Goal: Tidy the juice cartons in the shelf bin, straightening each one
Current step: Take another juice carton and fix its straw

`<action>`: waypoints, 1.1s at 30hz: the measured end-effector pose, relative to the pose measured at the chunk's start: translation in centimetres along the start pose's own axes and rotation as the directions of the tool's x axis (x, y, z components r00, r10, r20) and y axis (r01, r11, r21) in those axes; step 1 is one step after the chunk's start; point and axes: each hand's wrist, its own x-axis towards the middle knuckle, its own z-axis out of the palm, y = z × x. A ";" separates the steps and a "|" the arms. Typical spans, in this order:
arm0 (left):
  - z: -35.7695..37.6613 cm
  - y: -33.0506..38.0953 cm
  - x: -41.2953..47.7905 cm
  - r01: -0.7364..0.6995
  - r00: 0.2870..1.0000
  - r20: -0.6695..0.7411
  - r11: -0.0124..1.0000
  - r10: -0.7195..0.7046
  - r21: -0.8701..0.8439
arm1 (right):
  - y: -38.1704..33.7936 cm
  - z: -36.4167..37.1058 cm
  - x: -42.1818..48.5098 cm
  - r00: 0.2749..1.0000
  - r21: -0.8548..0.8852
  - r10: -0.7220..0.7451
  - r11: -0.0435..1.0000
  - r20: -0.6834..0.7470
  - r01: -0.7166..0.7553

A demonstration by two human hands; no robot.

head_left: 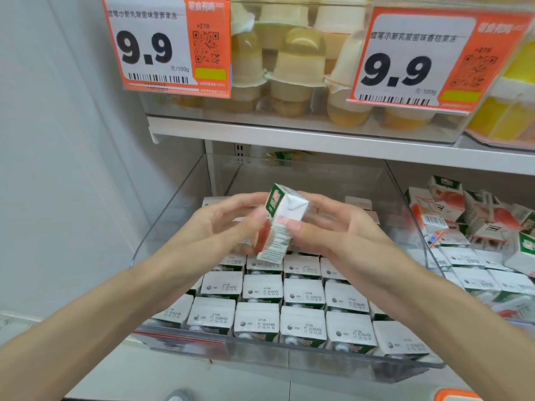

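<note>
A small juice carton is held tilted above the middle of the clear shelf bin. Its folded white top is turned up toward the camera and its base points down toward the bin's front.

It is gripped from both sides. The left hand is curled against the side nearer the bin's left wall, with the thumb laid on the carton. The right hand is wrapped round the side nearer the bin's right wall. Its thumb is pressed on the printed panel and its fingers are hidden behind.

Inside the bin, from below the held carton to the front wall, rows of cartons are stood upright and close-packed, date-stamped tops showing. Beyond the bin's right wall, a jumble of cartons is seen lying at all angles. On the shelf above the bin, jelly cups and orange price tags are displayed.

The carton is judged light and fairly stiff, though its broad faces could be dented by a hard squeeze, and its coated board may be slippery. It is probably best taken by two opposite sides near the folded corners, where the board is likely stiffest.
</note>
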 end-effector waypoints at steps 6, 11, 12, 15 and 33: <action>0.0 -0.5 0.1 0.145 0.987 0.071 0.988 -0.141 -0.055 | 0.2 -0.3 0.2 0.979 0.313 0.011 0.947 0.202 -0.075; 0.3 -0.2 0.1 0.164 0.986 0.064 0.978 -0.157 -0.129 | 0.2 0.2 0.2 0.986 0.259 0.003 0.965 0.168 -0.048; 0.2 -0.2 0.1 0.163 0.987 0.024 0.976 -0.161 -0.148 | 0.3 0.3 0.2 0.993 0.177 0.012 0.984 0.117 -0.033; 0.0 -0.3 0.1 0.179 0.980 -0.051 0.960 -0.194 -0.215 | 0.5 0.7 0.3 0.995 -0.020 0.047 0.999 -0.091 -0.049; 0.2 -0.5 0.1 0.213 0.975 0.108 0.950 -0.193 -0.228 | 0.4 1.1 -0.2 0.979 -0.009 0.104 0.994 -0.174 -0.107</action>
